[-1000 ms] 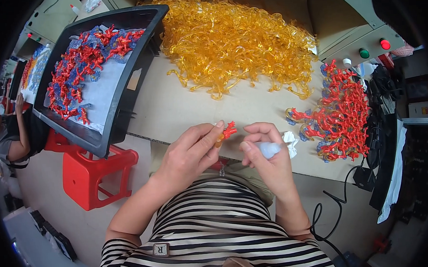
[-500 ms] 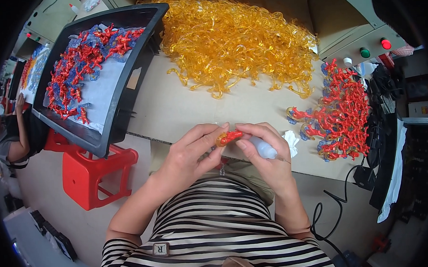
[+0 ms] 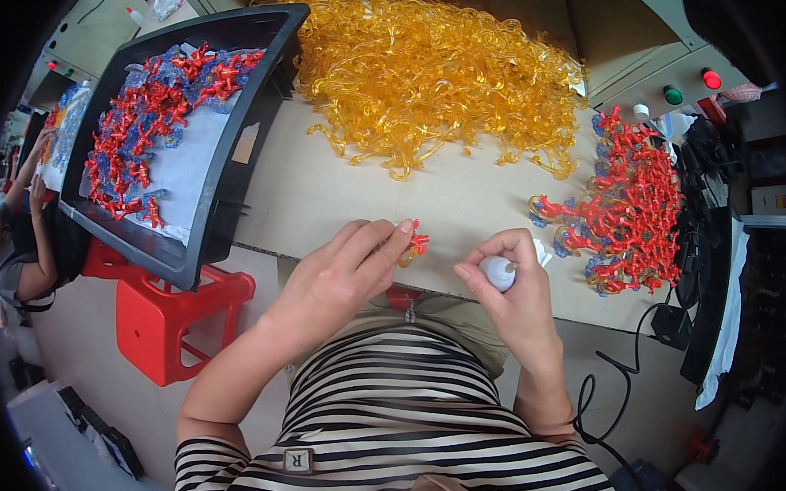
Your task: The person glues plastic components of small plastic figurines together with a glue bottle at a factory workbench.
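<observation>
Between the fingertips of my left hand [image 3: 345, 270] is a small red plastic figure [image 3: 419, 241] with a yellow translucent part at its lower end; my fingers hide some of it. My right hand [image 3: 516, 297] is closed around a small white squeeze bottle [image 3: 498, 273], held apart from the figure near the table's front edge. Beyond my hands lies a large heap of yellow translucent curled plastic pieces [image 3: 437, 74]. To the right, many red figures with blue and yellow parts [image 3: 635, 202] lie packed together on the table [image 3: 306, 201].
At the left a black tray [image 3: 216, 179] holds red and blue pieces on white paper. A red stool [image 3: 153, 334] stands below it. Another person's arm [image 3: 37, 264] shows at far left. A black cable [image 3: 608, 359] hangs off the table at right, below a machine panel with buttons [image 3: 672, 95].
My right hand has moved away to the right with the bottle, letting go of the figure. My left hand keeps the figure, now turned more upright.
</observation>
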A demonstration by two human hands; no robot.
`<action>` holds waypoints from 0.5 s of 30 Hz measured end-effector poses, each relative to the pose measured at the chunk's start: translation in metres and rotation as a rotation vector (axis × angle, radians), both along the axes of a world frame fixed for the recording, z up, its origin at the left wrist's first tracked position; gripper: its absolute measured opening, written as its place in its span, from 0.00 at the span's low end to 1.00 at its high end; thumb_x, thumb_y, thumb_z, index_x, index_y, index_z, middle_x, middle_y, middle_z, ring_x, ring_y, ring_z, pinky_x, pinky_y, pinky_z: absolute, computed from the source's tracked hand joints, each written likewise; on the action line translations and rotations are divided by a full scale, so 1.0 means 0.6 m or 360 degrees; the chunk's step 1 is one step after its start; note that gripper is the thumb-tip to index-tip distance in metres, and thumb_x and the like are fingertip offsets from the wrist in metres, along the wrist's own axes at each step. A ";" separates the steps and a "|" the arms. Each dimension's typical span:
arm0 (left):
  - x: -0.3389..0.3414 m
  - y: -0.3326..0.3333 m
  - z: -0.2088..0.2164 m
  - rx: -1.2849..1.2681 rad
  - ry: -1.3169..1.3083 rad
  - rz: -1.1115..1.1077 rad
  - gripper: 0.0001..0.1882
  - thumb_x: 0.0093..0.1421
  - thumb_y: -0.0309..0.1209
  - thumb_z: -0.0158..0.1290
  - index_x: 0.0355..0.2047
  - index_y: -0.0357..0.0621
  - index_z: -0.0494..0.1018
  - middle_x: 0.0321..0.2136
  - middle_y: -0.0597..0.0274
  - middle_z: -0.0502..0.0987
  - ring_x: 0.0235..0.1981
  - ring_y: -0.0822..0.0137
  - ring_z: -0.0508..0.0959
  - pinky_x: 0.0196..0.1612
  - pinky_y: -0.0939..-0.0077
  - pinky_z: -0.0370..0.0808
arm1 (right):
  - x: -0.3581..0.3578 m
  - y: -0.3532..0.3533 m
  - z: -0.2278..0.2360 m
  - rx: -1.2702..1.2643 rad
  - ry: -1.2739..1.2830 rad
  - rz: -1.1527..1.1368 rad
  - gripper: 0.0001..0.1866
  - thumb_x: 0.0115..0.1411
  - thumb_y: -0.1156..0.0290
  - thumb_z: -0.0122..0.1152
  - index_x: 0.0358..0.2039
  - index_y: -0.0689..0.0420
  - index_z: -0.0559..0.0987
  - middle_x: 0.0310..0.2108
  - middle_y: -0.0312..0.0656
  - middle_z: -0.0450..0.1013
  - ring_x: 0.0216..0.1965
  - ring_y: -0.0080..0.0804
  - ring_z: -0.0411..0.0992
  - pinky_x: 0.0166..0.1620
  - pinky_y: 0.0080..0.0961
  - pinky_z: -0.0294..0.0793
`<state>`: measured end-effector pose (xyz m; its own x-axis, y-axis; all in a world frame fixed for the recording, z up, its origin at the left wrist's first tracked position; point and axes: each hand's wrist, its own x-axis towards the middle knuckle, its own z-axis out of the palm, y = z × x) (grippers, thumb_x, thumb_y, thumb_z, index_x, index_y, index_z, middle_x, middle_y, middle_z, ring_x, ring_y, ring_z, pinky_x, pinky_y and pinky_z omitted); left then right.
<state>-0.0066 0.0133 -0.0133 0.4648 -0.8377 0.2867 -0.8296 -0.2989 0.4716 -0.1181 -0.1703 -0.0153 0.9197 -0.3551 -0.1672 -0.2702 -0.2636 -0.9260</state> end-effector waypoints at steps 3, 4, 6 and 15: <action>0.009 0.004 -0.002 0.0173 -0.0206 -0.0130 0.29 0.45 0.24 0.53 0.51 0.36 0.63 0.37 0.59 0.68 0.37 0.64 0.71 0.36 0.76 0.74 | -0.014 -0.013 -0.017 -0.0031 -0.0113 0.0055 0.18 0.51 0.80 0.61 0.42 0.60 0.67 0.30 0.36 0.70 0.29 0.17 0.68 0.31 0.15 0.71; 0.010 0.005 -0.003 0.0177 -0.0202 -0.0137 0.29 0.45 0.24 0.53 0.51 0.36 0.63 0.37 0.59 0.68 0.37 0.64 0.71 0.36 0.76 0.74 | -0.020 -0.017 -0.021 -0.0030 -0.0175 0.0118 0.19 0.49 0.81 0.61 0.42 0.60 0.68 0.30 0.36 0.70 0.29 0.17 0.67 0.31 0.14 0.70; 0.013 0.005 -0.005 0.0207 -0.0284 -0.0165 0.29 0.46 0.25 0.53 0.51 0.35 0.63 0.37 0.60 0.68 0.36 0.65 0.72 0.36 0.77 0.74 | -0.030 -0.021 -0.012 -0.0019 -0.0030 0.0017 0.18 0.50 0.70 0.65 0.41 0.59 0.71 0.32 0.38 0.73 0.35 0.23 0.71 0.37 0.17 0.69; 0.015 0.001 -0.015 0.0087 -0.0192 -0.0101 0.30 0.45 0.24 0.51 0.52 0.40 0.62 0.37 0.57 0.71 0.35 0.62 0.72 0.38 0.72 0.73 | -0.032 -0.004 -0.019 0.0254 -0.0629 -0.0334 0.19 0.58 0.56 0.53 0.38 0.58 0.63 0.25 0.39 0.66 0.21 0.16 0.60 0.24 0.12 0.60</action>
